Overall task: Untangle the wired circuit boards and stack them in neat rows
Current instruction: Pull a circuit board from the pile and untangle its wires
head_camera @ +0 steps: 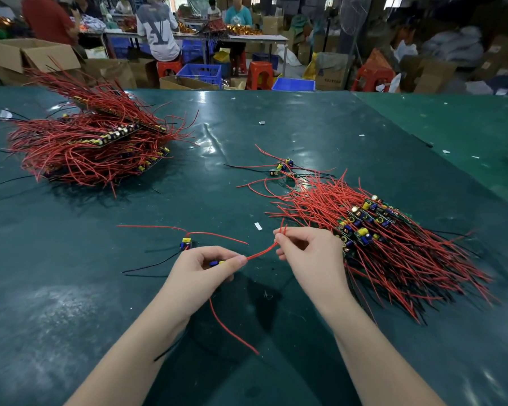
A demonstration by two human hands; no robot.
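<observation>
Your left hand (208, 266) grips a small circuit board (216, 263) low and centre over the worktop (71, 288), its fingers (241, 260) curled round it so that only a blue and yellow part shows between them. A red wire (261, 252) runs from that board toward 2 o'clock to your right hand (308, 253), whose thumb and forefinger pinch it near its far end, the tip poking up above the knuckles. A second red wire (232, 329) hangs from under your left hand toward 5 o'clock, and thin black leads (150, 266) trail off at 9 o'clock.

Just beyond your left hand, at 11 o'clock from it, a second board (186, 243) lies flat on the worktop with red wires spreading to either side; you are not touching it.

Just beside your right hand, at 3 o'clock, lies the stacked pile (364, 227), its boards lined up side by side and their red wires fanned out toward 4 o'clock and 10 o'clock. At 12 o'clock from your hands a few loose boards (282, 168) sit apart from that pile, near its far tip. Well apart, at 10 o'clock near the far left of the worktop, is the large tangled heap (94, 142), with rows of boards tilted among the red wires.

Small white scraps (257, 226) dot the worktop. Past its far edge people sit at benches among blue crates (201, 73), red stools (259, 74) and cardboard boxes (27, 54)
</observation>
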